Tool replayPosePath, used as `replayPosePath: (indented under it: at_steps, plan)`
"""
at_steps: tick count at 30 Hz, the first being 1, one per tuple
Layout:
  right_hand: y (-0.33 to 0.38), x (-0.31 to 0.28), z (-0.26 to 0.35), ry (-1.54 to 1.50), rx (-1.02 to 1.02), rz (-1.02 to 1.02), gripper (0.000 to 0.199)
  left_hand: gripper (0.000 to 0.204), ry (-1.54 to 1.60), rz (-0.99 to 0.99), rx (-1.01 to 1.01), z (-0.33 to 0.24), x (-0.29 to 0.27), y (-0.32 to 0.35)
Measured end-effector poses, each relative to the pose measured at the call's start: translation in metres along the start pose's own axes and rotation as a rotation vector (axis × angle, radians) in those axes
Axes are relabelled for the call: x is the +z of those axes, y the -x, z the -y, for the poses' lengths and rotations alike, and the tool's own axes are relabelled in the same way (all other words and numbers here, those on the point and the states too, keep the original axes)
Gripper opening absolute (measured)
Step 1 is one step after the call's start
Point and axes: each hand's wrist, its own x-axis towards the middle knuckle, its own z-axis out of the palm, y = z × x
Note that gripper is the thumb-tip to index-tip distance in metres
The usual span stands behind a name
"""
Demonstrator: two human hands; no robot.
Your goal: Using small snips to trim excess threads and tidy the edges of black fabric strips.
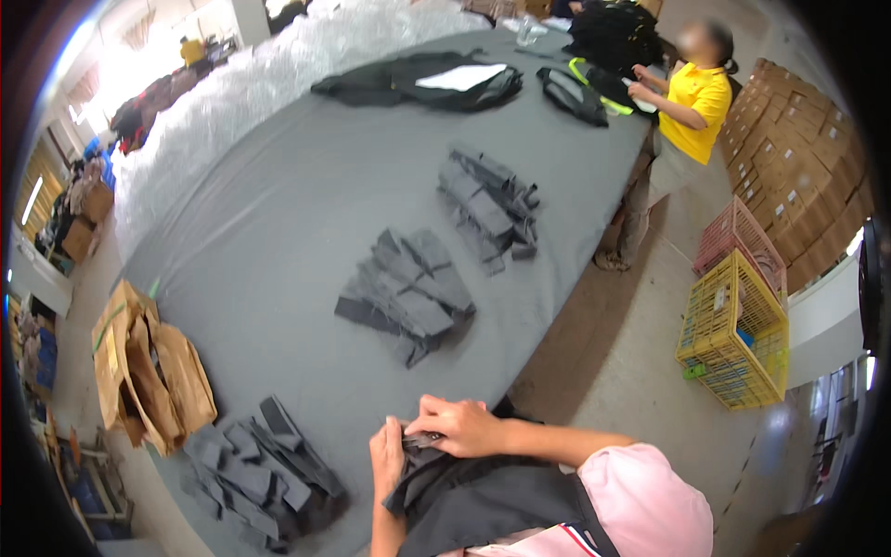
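Note:
At the table's near edge, both hands are close together over a dark grey fabric piece (422,457). My left hand (384,457) pinches the piece at its left edge. My right hand (459,427) is closed, with a small dark tool (431,435) showing at its fingertips, possibly thread snips; most of it is hidden. Ahead of my hands lies a fanned pile of grey fabric pieces (408,292). A similar pile (487,206) sits farther off, and another loose pile (264,473) is at the near left.
A brown paper bag (153,371) stands open on the grey-covered table (251,251). Dark garments (418,82) and clear plastic wrap (232,111) line the far side. A person in yellow (696,97) stands at the far right. Yellow crates (733,330) and stacked cartons (798,148) are on the floor.

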Motion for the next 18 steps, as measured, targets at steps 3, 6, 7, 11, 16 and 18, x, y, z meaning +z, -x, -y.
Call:
replayPosePath:
  at_steps: [3,6,7,11,16,18]
  plan:
    - [-0.013,-0.009,-0.001,0.063,-0.062,0.167,0.028,0.045,0.133,0.105,-0.054,0.003,-0.002,-0.008]
    - [-0.023,-0.01,-0.002,-0.088,-0.01,0.126,0.018,0.046,0.159,0.126,-0.085,-0.018,0.001,-0.008]
    - [-0.026,-0.008,-0.002,-0.148,0.021,0.128,0.013,0.046,0.199,0.12,-0.092,-0.02,0.002,-0.006]
    - [-0.023,0.012,0.002,-0.78,0.571,0.005,0.009,0.048,0.239,0.081,-0.17,-0.007,-0.009,0.004]
    - [-0.004,0.021,0.003,-0.568,0.467,-0.01,0.02,0.048,0.299,0.013,-0.195,0.014,-0.021,0.02]
    - [-0.004,0.015,0.013,-0.324,0.32,0.039,0.025,0.048,0.296,0.013,-0.181,0.015,-0.024,0.025]
